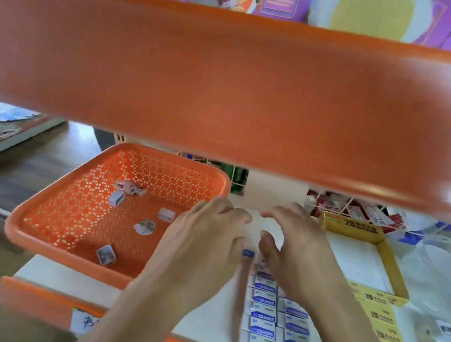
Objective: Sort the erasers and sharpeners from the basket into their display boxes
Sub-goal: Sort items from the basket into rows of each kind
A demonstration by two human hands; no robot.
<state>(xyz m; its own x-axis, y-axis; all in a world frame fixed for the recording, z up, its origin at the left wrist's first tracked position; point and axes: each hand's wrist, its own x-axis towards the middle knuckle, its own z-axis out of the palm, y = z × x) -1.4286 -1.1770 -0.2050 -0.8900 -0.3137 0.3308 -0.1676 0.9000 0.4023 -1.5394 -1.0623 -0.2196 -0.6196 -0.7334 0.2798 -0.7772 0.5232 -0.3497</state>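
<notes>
The orange perforated basket (pixel 161 171) held five small pale wrapped pieces, too blurred to tell apart. Just right of the basket, the left hand (pixel 204 242) and right hand (pixel 297 248) hovered palm-down, fingers curved, with one small blue eraser (pixel 248 253) between their thumbs; whether either gripped it could not be told. Farther right of the basket lay two columns of white-and-blue erasers (pixel 263 330), then one yellow display box (pixel 354 225).

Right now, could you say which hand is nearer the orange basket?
Left. The left hand is beside the basket; the right hand is farther right, by the yellow box.
</notes>
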